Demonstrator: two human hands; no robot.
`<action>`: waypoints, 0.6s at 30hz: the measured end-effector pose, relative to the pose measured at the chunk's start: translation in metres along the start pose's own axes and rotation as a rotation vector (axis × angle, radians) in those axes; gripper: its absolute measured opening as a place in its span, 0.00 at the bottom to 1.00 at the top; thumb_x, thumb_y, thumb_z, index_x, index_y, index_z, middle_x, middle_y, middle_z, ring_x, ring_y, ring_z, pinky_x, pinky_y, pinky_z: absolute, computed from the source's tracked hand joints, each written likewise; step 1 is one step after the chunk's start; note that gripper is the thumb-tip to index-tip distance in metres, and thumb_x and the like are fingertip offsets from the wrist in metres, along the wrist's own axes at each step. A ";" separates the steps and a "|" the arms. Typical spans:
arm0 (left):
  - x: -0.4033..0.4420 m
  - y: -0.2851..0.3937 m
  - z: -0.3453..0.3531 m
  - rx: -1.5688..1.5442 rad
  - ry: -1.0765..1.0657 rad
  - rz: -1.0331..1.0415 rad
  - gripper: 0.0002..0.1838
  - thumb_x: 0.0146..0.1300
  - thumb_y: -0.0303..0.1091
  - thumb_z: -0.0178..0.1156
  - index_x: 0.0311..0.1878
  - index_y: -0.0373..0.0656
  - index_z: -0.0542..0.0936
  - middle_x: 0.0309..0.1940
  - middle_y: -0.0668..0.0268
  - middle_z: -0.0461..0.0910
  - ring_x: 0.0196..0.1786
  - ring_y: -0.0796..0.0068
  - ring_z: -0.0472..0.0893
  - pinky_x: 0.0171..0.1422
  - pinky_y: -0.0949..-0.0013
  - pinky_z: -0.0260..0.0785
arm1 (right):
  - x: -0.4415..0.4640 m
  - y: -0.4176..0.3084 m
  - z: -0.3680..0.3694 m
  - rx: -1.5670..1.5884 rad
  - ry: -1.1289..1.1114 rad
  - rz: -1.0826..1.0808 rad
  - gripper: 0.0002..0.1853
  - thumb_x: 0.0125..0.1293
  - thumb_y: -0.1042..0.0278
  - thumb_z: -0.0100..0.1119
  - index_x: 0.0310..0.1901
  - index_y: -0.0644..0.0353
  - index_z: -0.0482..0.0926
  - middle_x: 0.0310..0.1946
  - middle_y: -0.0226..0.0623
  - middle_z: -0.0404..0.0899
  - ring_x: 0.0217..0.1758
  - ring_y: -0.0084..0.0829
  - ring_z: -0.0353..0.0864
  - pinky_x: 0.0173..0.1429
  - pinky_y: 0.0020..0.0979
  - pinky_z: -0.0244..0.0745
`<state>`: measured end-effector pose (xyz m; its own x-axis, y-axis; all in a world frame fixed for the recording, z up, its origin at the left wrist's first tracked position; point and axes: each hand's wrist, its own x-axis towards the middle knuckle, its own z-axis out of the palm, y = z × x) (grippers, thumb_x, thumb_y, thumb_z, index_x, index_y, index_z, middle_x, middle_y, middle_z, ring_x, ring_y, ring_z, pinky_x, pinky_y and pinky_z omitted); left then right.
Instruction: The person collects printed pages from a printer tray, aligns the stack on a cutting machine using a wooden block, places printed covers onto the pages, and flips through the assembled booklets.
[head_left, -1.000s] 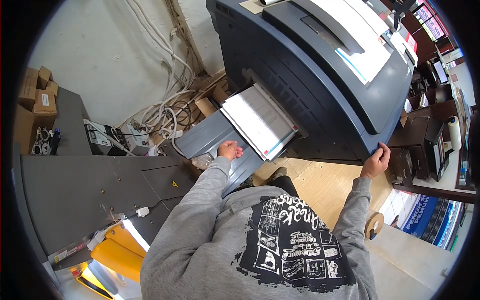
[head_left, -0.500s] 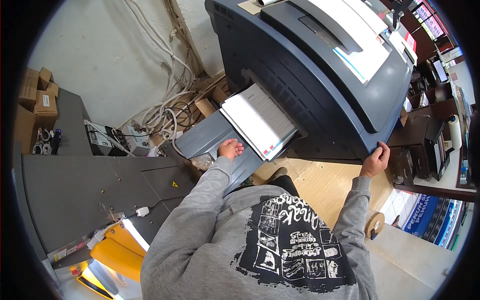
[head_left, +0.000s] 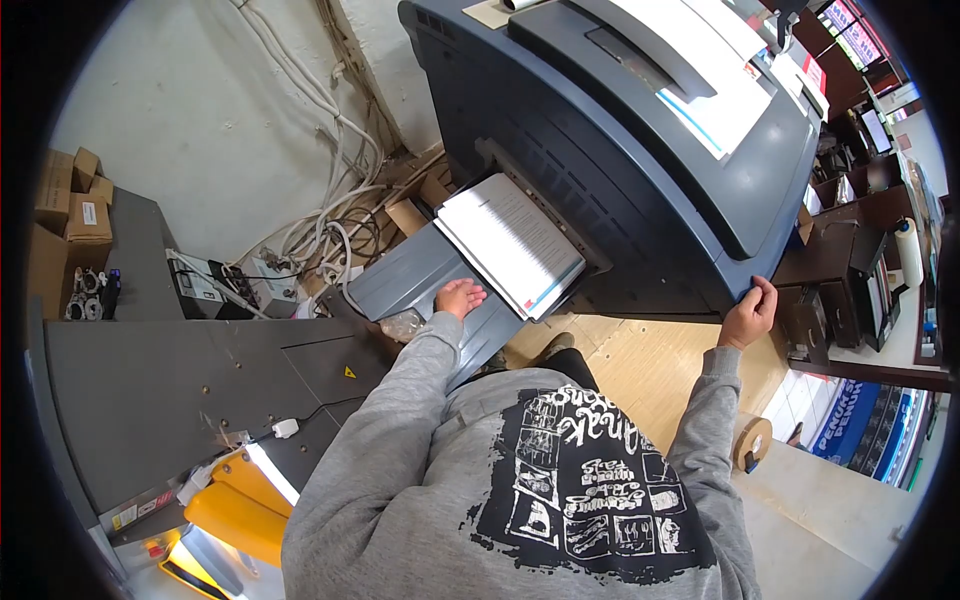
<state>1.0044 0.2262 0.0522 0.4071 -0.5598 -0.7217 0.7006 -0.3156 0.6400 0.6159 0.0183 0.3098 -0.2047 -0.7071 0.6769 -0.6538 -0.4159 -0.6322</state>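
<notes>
Minding the paper stack (head_left: 512, 247)

Left hand (head_left: 460, 298), fingers loosely extended, holding nothing visible, is just beside the stack, at the machine's (head_left: 650, 250) left side; right hand (head_left: 750, 313) touches its near-right corner (head_left: 735, 282), grip unclear. Step seems overseeing; handling sheets would need left-hand contact.

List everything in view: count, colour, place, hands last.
Printer: 1, dark grey, upper centre
Output tray: 1, grey, jutting from printer
Paper stack: 1, white, on output tray
Printed sheet: 1, white with blue, atop printer
Wall: 1, pale, left
Cables: several, mostly pale, along wall
Cardboard boxes: several, brown, left
Cabinet: 1, grey, left
Plastic bag: 1, clear, by output tray
Curved cover: 1 or more, orange, lower left
Roll: 1, brown, lower right
Furniture: several, brown, right
Floor: 1, tan, below printer
Sweatshirt: 1, grey, lower centre
Left hand: 1, grey sleeve, by output tray
Right hand: 1, grey sleeve, at printer corner
</notes>
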 end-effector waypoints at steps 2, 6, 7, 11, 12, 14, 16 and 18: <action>0.000 0.000 -0.001 0.010 -0.007 0.008 0.14 0.67 0.31 0.55 0.51 0.33 0.71 0.40 0.53 0.80 0.40 0.62 0.84 0.43 0.67 0.78 | 0.000 -0.001 0.001 0.004 0.011 -0.018 0.10 0.62 0.75 0.47 0.36 0.65 0.80 0.31 0.33 0.78 0.33 0.25 0.74 0.38 0.25 0.69; -0.003 0.004 -0.001 -0.007 -0.017 -0.013 0.13 0.66 0.29 0.53 0.50 0.32 0.72 0.41 0.52 0.80 0.41 0.61 0.84 0.45 0.66 0.79 | 0.000 0.000 0.001 0.013 0.014 -0.007 0.10 0.62 0.75 0.47 0.35 0.65 0.80 0.31 0.32 0.78 0.33 0.25 0.74 0.38 0.24 0.69; -0.003 0.004 -0.001 -0.005 -0.018 -0.018 0.13 0.67 0.29 0.52 0.50 0.32 0.72 0.41 0.52 0.80 0.42 0.61 0.84 0.45 0.66 0.79 | 0.000 0.000 0.001 0.014 0.010 -0.007 0.10 0.62 0.75 0.47 0.35 0.65 0.80 0.31 0.32 0.78 0.33 0.25 0.74 0.38 0.24 0.69; -0.006 0.006 0.002 0.018 -0.002 -0.016 0.12 0.67 0.29 0.52 0.50 0.32 0.72 0.40 0.51 0.80 0.42 0.60 0.84 0.45 0.66 0.80 | 0.000 0.000 0.001 0.023 0.005 -0.001 0.10 0.62 0.75 0.47 0.36 0.65 0.80 0.31 0.33 0.78 0.33 0.25 0.74 0.39 0.24 0.68; -0.005 0.005 0.002 0.016 -0.005 -0.021 0.13 0.67 0.29 0.52 0.50 0.32 0.72 0.41 0.51 0.80 0.42 0.60 0.84 0.45 0.66 0.80 | 0.000 0.000 0.000 0.023 0.005 -0.001 0.10 0.62 0.75 0.47 0.36 0.65 0.80 0.31 0.33 0.78 0.33 0.25 0.74 0.39 0.24 0.68; -0.003 0.004 0.001 0.015 -0.007 -0.027 0.13 0.67 0.29 0.52 0.51 0.32 0.72 0.41 0.51 0.80 0.42 0.60 0.84 0.45 0.66 0.80 | 0.000 0.000 0.000 0.005 0.002 0.001 0.10 0.62 0.75 0.47 0.36 0.65 0.80 0.31 0.33 0.78 0.33 0.25 0.74 0.39 0.24 0.68; -0.001 0.003 0.000 -0.004 -0.011 -0.028 0.12 0.69 0.31 0.54 0.49 0.34 0.72 0.40 0.53 0.81 0.41 0.60 0.84 0.42 0.66 0.80 | 0.000 0.002 0.000 0.002 0.004 -0.007 0.10 0.62 0.75 0.47 0.36 0.65 0.80 0.31 0.33 0.78 0.33 0.25 0.74 0.39 0.25 0.68; -0.001 0.003 0.000 -0.003 -0.018 -0.031 0.12 0.69 0.31 0.54 0.49 0.34 0.72 0.40 0.53 0.81 0.41 0.60 0.84 0.42 0.66 0.80 | 0.000 0.002 0.001 -0.001 0.004 -0.016 0.10 0.63 0.75 0.47 0.36 0.65 0.80 0.31 0.33 0.78 0.33 0.25 0.74 0.39 0.25 0.68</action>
<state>1.0061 0.2260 0.0546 0.3746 -0.5631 -0.7366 0.7147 -0.3307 0.6163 0.6147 0.0168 0.3083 -0.1973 -0.6977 0.6887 -0.6574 -0.4270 -0.6209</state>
